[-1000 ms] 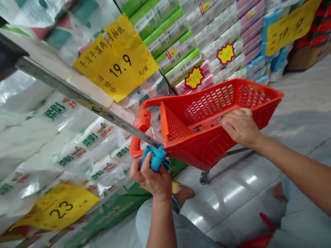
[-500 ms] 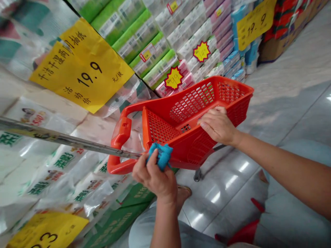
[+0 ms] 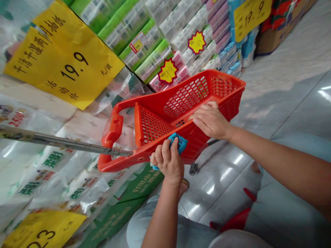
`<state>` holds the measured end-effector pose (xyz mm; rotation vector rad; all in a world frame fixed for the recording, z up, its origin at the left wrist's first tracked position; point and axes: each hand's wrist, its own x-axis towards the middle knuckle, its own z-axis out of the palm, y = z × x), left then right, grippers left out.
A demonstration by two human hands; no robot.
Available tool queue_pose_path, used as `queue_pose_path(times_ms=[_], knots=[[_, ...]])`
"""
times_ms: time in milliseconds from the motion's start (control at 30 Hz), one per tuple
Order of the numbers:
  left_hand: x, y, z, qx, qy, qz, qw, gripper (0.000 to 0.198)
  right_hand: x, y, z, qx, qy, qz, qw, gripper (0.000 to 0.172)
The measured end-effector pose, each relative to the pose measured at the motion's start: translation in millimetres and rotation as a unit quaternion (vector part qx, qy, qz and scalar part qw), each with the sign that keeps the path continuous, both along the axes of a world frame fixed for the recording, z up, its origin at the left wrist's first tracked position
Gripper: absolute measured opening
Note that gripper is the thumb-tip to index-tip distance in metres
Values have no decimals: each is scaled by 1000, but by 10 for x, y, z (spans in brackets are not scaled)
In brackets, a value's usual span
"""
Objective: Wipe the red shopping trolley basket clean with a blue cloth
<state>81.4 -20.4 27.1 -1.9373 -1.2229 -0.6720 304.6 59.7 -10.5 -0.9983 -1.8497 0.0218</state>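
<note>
A red plastic shopping basket on wheels (image 3: 222, 86) stands tilted on the shop floor in the middle of the view. My left hand (image 3: 168, 162) is closed round a crumpled blue cloth (image 3: 178, 143) and presses it against the basket's near rim. My right hand (image 3: 210, 120) grips the same rim further right, fingers curled over the edge. The basket's red handle (image 3: 112, 129) sticks out to the left, beside a metal shelf rail (image 3: 64, 143).
Packs of tissue paper (image 3: 51, 162) fill the shelves at left, with yellow price signs (image 3: 62, 58). Green and pink tissue packs (image 3: 155, 58) are stacked behind the basket. Glossy grey floor tiles (image 3: 284, 89) stretch to the right. My knees show at the bottom.
My left hand has slid the blue cloth rightwards along the basket's rim, from the handle end toward my right hand. The view has shifted left and down.
</note>
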Motion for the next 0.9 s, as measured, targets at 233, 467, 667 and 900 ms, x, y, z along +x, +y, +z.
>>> queue_pose_path(times_ms=[233, 467, 667, 900], knots=[[-431, -170, -144, 6, -31, -6, 999, 27, -15, -18, -17, -2, -6, -7, 1000, 43], [-419, -181, -580, -80, -17, -2, 997, 28, -67, 16, -34, -14, -27, -17, 999, 45], [-471, -160, -522, -83, -78, 54, 992, 32, -103, 34, -40, -29, -29, -18, 999, 49], [-382, -151, -632, -144, -67, 61, 985, 33, -109, 32, -5, -41, -26, -5, 999, 45]])
